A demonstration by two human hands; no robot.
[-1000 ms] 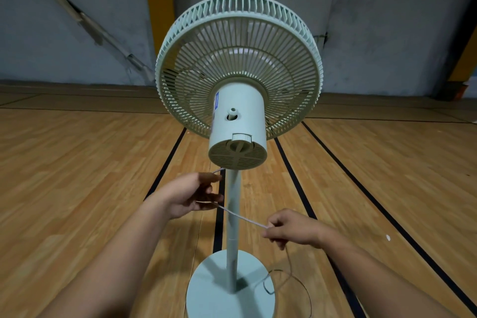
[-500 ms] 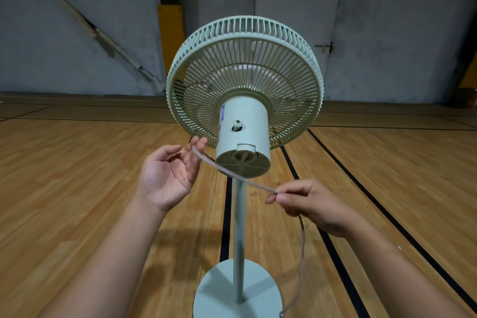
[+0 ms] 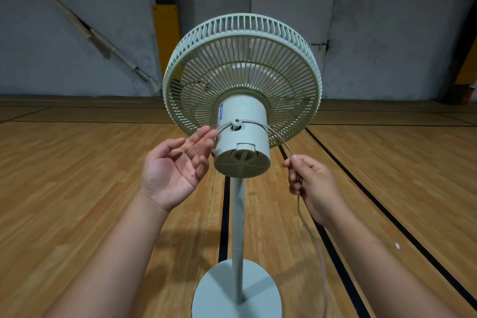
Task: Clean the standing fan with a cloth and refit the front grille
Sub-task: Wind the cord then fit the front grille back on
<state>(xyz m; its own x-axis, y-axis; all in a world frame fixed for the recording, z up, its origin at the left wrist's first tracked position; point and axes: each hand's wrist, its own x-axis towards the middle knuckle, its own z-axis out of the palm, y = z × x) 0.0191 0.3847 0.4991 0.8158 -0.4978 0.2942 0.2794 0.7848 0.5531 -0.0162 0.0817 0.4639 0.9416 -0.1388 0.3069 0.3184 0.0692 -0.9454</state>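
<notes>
The left hand (image 3: pixel 175 170) is palm up with fingers spread and loose, fingertips (image 3: pixel 206 131) touching the cord (image 3: pixel 277 134) at the fan (image 3: pixel 242 85) motor housing (image 3: pixel 241 144). The cord loops over the housing. Right of it, the right hand (image 3: pixel 312 183) pinches the cord, which hangs below toward the base (image 3: pixel 237 292).

A single wide-angle view comes from the person's head, facing forward and down from close behind the pale green plastic standing fan (image 3: pixel 242 90), whose rear motor housing sits near centre frame. Both forearms reach in from the bottom edge. Beyond lie the wooden plank floor (image 3: pixel 77 175) and, well back, a grey concrete wall (image 3: pixel 387 20).
</notes>
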